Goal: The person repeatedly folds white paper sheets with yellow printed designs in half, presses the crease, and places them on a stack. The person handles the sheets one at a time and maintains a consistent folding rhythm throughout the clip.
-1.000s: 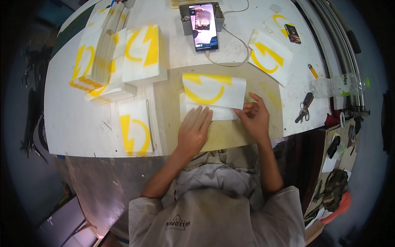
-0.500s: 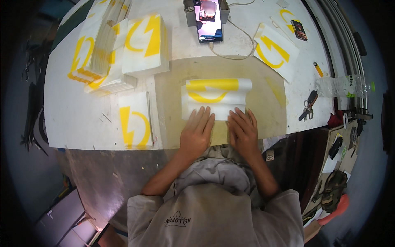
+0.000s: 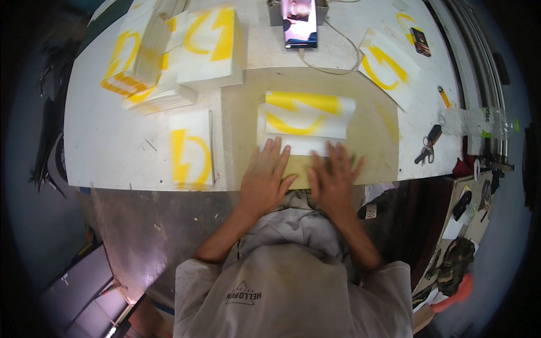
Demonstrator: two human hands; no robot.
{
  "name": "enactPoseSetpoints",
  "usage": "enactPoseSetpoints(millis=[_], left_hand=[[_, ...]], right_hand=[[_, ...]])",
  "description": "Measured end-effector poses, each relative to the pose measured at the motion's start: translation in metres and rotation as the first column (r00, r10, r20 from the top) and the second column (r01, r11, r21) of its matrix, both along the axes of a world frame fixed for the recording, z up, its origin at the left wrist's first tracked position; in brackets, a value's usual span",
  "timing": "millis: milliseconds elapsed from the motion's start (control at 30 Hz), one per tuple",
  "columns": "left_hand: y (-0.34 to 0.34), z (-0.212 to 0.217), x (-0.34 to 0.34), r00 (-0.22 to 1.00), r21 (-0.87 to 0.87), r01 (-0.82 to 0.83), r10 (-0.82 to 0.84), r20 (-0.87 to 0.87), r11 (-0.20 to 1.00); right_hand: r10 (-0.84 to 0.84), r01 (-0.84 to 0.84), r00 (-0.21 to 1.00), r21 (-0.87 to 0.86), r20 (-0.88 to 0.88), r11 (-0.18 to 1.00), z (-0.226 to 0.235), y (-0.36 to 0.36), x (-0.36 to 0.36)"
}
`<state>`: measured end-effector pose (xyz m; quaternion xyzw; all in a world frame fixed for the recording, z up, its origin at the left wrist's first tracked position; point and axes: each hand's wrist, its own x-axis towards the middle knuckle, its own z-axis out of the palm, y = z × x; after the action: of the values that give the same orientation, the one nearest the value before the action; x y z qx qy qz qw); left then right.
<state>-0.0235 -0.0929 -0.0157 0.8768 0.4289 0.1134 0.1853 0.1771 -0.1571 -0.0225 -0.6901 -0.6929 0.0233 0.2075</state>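
Note:
A white paper sheet [image 3: 309,117] with a yellow printed shape lies in front of me, with a folded part curling over it. Below that part a plain white strip [image 3: 301,145] of paper shows along the near edge. The fingertips of my left hand [image 3: 264,176] rest flat on the near left of this strip, thumb out to the side. At the near right of the strip is my right hand [image 3: 336,179], fingers spread and smeared by motion; whether it touches the paper I cannot tell. Neither hand grips anything.
A yellowish mat [image 3: 372,155] lies under the sheet. Tall stacks of printed paper [image 3: 208,50] stand at the back left, with a smaller pile [image 3: 191,149] nearer. A phone [image 3: 300,25] with a cable stands at the back. Keys [image 3: 428,145] and a plastic bottle [image 3: 476,123] lie right.
My hands have slid off the sheet toward its near edge, and the right hand's fingers have spread. The folded part has risen away from the near strip. The whole view has shifted slightly.

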Motion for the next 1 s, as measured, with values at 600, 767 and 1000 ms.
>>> enactPoseSetpoints(millis=[600, 767, 1000], left_hand=[[-0.011, -0.010, 0.010, 0.987, 0.108, 0.056, -0.072, 0.143, 0.993], [-0.014, -0.013, 0.010, 0.973, 0.093, 0.023, -0.043, 0.226, 0.995], [-0.011, -0.010, 0.012, 0.955, 0.135, -0.018, -0.023, 0.295, 0.991]], right_hand=[[0.315, -0.268, 0.884, 0.177, -0.345, 0.947, 0.021, 0.004, -0.026], [0.406, -0.411, 0.909, -0.043, -0.091, 0.911, 0.008, 0.097, -0.013], [0.418, -0.396, 0.899, -0.169, 0.128, 0.903, 0.005, 0.140, 0.004]])
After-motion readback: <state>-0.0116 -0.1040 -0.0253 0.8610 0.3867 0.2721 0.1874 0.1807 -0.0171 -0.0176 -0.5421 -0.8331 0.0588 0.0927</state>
